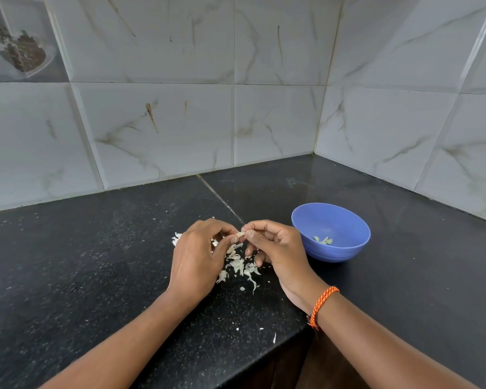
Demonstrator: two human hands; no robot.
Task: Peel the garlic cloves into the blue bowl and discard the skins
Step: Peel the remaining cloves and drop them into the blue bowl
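your left hand (198, 258) and right hand (275, 248) both pinch one garlic clove (239, 234) above the skins (240, 265). a slippery clove could miss the blue bowl (348, 248) and hit the worktop (96, 262).

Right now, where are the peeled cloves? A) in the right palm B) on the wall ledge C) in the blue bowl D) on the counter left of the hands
C: a few pale peeled cloves lie at the bottom of the blue bowl, while only papery skins sit on the counter under the hands.
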